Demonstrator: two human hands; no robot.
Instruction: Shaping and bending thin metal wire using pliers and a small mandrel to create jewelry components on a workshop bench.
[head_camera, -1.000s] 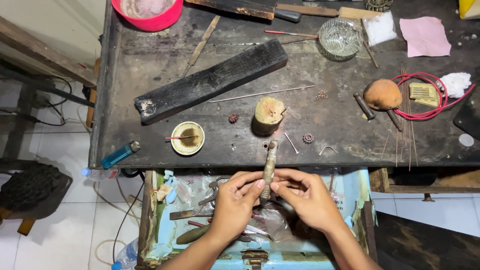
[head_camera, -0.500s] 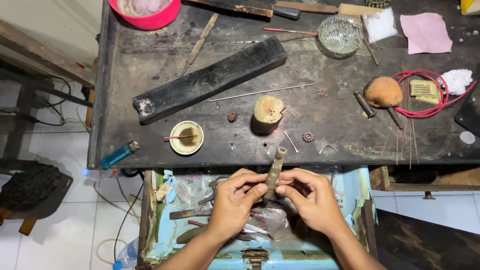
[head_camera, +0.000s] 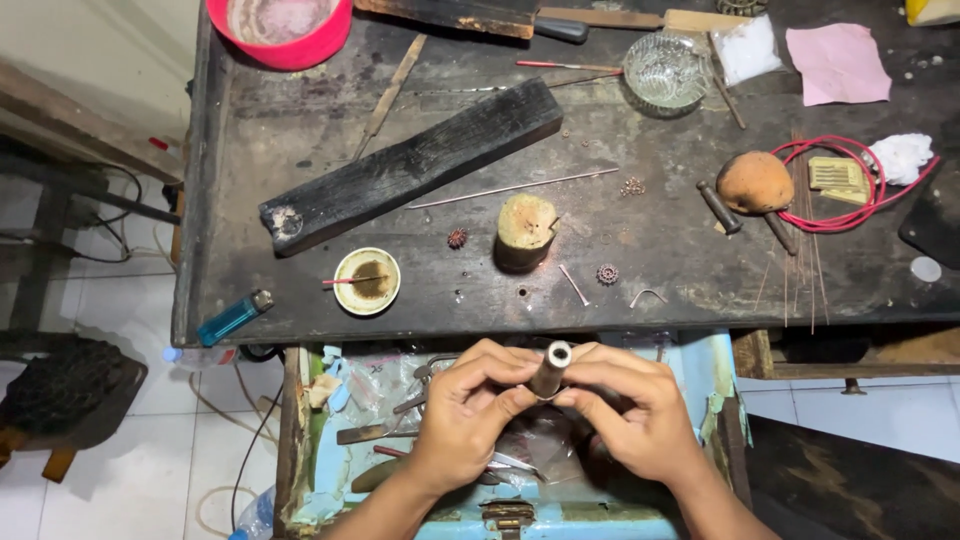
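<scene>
Over the open drawer (head_camera: 700, 400) in front of the dark workbench (head_camera: 300, 140), the left hand (head_camera: 470, 420) and right hand (head_camera: 630, 420) both pinched a short metal rod (head_camera: 550, 368), which seemed best worked with fingertips kept low and steady.

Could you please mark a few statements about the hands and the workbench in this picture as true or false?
1. Both the left hand and the right hand grip the small tapered rod. True.
2. The blue lighter lies at the bench's right edge. False: it lies at the left front corner.
3. The red bowl sits at the far left of the dark workbench. True.
4. The charred wooden block stands upright. False: it lies flat.
</scene>
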